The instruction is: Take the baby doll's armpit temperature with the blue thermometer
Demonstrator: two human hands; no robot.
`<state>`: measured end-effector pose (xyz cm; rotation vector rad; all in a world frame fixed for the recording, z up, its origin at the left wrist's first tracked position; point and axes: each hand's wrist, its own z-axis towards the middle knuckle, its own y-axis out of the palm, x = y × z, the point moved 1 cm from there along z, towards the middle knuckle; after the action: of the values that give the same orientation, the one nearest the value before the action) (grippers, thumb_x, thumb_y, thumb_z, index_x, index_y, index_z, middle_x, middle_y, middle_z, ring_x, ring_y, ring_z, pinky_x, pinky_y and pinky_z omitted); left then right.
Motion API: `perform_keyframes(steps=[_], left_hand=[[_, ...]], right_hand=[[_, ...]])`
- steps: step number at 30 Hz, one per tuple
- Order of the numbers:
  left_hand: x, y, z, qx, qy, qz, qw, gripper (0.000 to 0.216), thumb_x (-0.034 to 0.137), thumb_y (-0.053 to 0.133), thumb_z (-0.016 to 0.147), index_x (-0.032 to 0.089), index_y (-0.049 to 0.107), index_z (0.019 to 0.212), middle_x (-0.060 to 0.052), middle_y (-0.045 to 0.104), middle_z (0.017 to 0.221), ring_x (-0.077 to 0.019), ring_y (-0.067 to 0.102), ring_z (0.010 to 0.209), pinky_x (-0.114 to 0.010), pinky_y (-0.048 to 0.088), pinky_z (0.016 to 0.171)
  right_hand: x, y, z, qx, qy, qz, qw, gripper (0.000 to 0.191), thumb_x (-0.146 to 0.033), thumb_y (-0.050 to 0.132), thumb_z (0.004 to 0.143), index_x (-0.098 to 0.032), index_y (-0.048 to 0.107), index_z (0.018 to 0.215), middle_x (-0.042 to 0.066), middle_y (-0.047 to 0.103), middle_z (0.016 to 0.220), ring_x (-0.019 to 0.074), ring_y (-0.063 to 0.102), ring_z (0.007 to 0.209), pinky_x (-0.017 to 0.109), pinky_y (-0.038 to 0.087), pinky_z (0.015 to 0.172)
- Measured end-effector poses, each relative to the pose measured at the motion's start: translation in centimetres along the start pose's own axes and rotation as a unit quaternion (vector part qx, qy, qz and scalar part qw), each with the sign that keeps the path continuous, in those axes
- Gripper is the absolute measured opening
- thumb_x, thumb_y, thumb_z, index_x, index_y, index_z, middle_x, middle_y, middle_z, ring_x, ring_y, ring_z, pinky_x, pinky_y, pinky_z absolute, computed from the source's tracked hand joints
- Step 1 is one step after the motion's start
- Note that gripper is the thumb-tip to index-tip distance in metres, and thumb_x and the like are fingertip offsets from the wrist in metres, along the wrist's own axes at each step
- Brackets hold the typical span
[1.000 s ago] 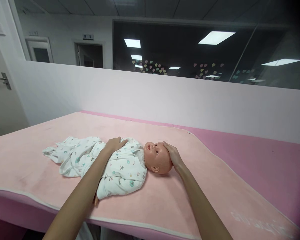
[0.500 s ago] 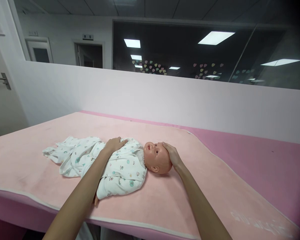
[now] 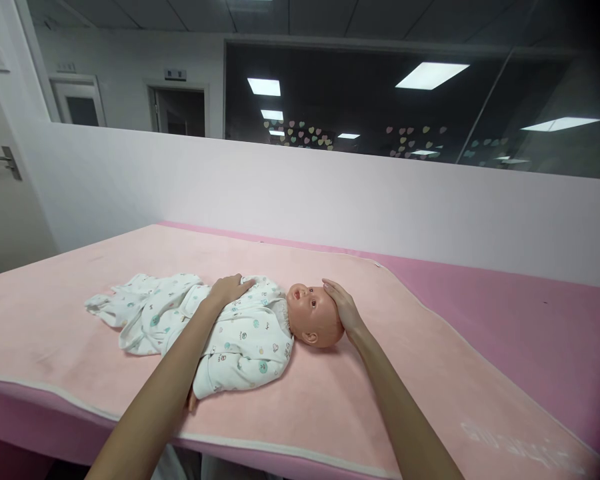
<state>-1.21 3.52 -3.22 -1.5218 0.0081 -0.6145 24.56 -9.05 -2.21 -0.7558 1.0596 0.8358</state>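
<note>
One long white partition wall [image 3: 330,200] runs across behind everything, with a dark window [image 3: 380,100] above it. Below it stands the pink bench [image 3: 530,320], and most of its top is covered by a paler pink mat [image 3: 330,393] that reaches the near edge in front of you.

The doll [image 3: 260,333] lies on its back on that mat, a little left of the middle. It lies crosswise to you, head to your right and legs to your left. It wears a white printed romper [image 3: 245,347], and the loose legs of the garment [image 3: 140,310] trail flat and rumpled towards the left. One small doll hand [image 3: 193,402] pokes out of the near sleeve, next to your left forearm.

The doll's head [image 3: 316,317] is bare and rests on the mat, its face turned up and slightly away from you.

Your left hand [image 3: 227,290] lies on the doll's chest. Its grip is released, palm down and fingers spread flat on the cloth. Your right hand [image 3: 344,308] is cupped against the crown of the head with its fingers curved over the top. The thumb is hidden behind the head, so you cannot tell from here whether that grip clasps the head or only rests against it
</note>
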Motion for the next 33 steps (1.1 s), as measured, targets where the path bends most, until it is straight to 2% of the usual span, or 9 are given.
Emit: perform_keyframes(steps=[5,10,17,23,25,28,33], left_hand=[[-0.1,0.1,0.1,0.004,0.005,-0.001,1.0,0.065,0.069,0.017,0.073,0.017,0.052,0.091,-0.014,0.06,0.103,-0.0311,0.055,0.093,-0.036,0.041,0.072],[-0.1,0.2,0.2,0.004,0.008,-0.001,1.0,0.063,0.068,0.018,0.073,0.017,0.051,0.089,-0.014,0.061,0.1,-0.0316,0.056,0.091,-0.038,0.041,0.073],[0.0,0.1,0.1,0.006,0.01,0.002,1.0,0.065,0.069,0.017,0.073,0.017,0.052,0.09,-0.015,0.061,0.101,-0.0314,0.056,0.092,-0.037,0.041,0.072],[-0.1,0.2,0.2,0.007,0.012,0.003,1.0,0.066,0.069,0.017,0.073,0.016,0.052,0.091,-0.015,0.061,0.102,-0.0315,0.056,0.092,-0.037,0.041,0.072],[-0.2,0.3,0.3,0.007,0.012,0.002,1.0,0.066,0.069,0.017,0.073,0.016,0.052,0.091,-0.015,0.061,0.102,-0.0317,0.056,0.092,-0.037,0.041,0.071],[-0.2,0.2,0.2,0.007,0.013,0.003,1.0,0.066,0.069,0.017,0.073,0.016,0.052,0.091,-0.016,0.061,0.102,-0.0318,0.055,0.092,-0.037,0.041,0.071],[-0.2,0.3,0.3,0.008,0.012,0.007,1.0,0.065,0.068,0.017,0.074,0.016,0.052,0.091,-0.016,0.061,0.102,-0.0314,0.055,0.092,-0.036,0.04,0.072]], right_hand=[[-0.7,0.1,-0.6,-0.072,-0.001,0.002,0.997,0.035,-0.049,0.052,0.071,-0.017,0.065,0.074,0.002,0.066,0.081,0.0178,0.056,0.078,0.028,0.043,0.072],[-0.7,0.2,-0.6,-0.073,-0.001,0.008,0.997,0.033,-0.047,0.051,0.072,-0.017,0.065,0.077,0.002,0.066,0.085,0.0184,0.056,0.083,0.029,0.042,0.076],[-0.7,0.2,-0.4,-0.025,0.002,0.017,1.0,0.035,-0.045,0.057,0.067,-0.02,0.064,0.09,0.003,0.061,0.107,0.0196,0.051,0.102,0.03,0.037,0.091],[-1.0,0.1,-0.8,-0.08,0.004,0.003,0.997,0.034,-0.048,0.051,0.071,-0.016,0.064,0.076,0.003,0.066,0.083,0.0194,0.056,0.082,0.03,0.042,0.076],[-1.0,0.1,-0.8,-0.083,0.001,0.006,0.997,0.035,-0.048,0.051,0.071,-0.016,0.064,0.075,0.003,0.066,0.082,0.0191,0.056,0.08,0.029,0.042,0.075],[-0.7,0.1,-0.6,-0.077,0.004,0.011,0.997,0.035,-0.049,0.052,0.07,-0.017,0.065,0.078,0.004,0.066,0.088,0.0204,0.056,0.087,0.031,0.042,0.08],[0.3,-0.1,0.1,0.0,-0.002,-0.018,1.0,0.04,-0.047,0.054,0.068,-0.022,0.061,0.098,0.003,0.053,0.119,0.0205,0.043,0.114,0.033,0.032,0.098]])
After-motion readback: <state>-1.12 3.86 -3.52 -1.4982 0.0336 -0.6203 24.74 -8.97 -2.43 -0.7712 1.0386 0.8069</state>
